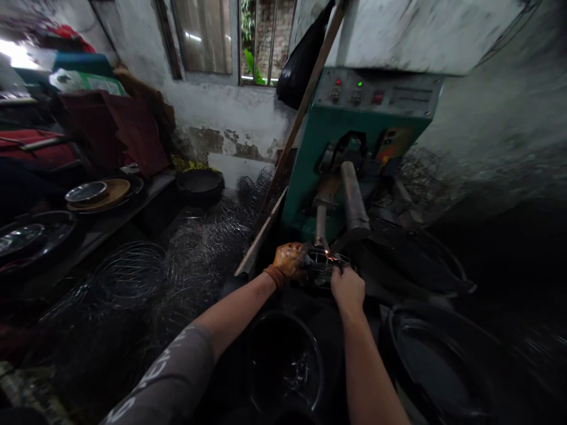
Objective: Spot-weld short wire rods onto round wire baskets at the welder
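My left hand, in an orange glove, grips the left rim of a round wire frame. My bare right hand pinches the frame's right rim. The frame sits under the metal arms of a green welding machine. A small orange spark glows where the arm tip meets the wire.
Several finished wire frames lie piled on the floor at the left. A dark round basin with small wire pieces sits below my arms, another basin to the right. A wooden pole leans by the machine. Bowls stand on a left shelf.
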Available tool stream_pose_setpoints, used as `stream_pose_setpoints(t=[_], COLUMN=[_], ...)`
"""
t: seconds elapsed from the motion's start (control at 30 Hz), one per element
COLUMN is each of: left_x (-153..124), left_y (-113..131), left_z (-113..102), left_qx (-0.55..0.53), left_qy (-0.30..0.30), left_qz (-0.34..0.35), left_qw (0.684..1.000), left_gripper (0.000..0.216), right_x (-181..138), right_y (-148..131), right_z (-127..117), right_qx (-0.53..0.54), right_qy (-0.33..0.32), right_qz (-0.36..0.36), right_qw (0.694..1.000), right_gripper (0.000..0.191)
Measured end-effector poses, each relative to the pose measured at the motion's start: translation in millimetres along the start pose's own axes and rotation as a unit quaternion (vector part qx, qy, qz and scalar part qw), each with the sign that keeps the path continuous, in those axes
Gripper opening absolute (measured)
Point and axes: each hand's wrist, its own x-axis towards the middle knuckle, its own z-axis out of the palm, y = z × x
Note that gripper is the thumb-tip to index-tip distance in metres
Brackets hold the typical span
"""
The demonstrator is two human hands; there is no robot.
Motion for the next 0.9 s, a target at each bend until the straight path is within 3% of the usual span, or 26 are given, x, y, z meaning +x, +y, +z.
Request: stream_pose_setpoints(t=[0.3,0.47,0.63,0.73,0.83,0.9], left_x=[11,18,-2,-21,-28,-27], left_y=[25,31,3,-24,-42,-45], left_z=[-16,-11,7,25,39,41], left_qx=[0.057,0.062,-0.01,-0.087,-0.121,-0.122], left_qy=[-0.028,-0.026,0.073,0.125,0.086,0.069], left_qz=[-0.002,-0.007,0.032,-0.042,-0.119,-0.114], left_qw=[0.998,0.998,0.997,0.987,0.982,0.984], left_gripper=[0.072,0.073,0.098,0.115,0.105,0.091], right_x=[11,19,8,-9,-20,-22], right_y=[22,30,35,17,-18,-36], right_z=[5,8,-1,-7,-6,-2], right_qx=[0.005,-0.005,-0.019,-0.008,0.001,-0.005], right_qy=[0.009,0.033,0.027,0.048,0.003,-0.032], right_qz=[0.001,-0.013,-0.009,-0.035,-0.076,-0.069], right_qw=[1.0,0.999,0.999,0.998,0.997,0.997], right_gripper=[0.039,0.038,0.04,0.041,0.037,0.036])
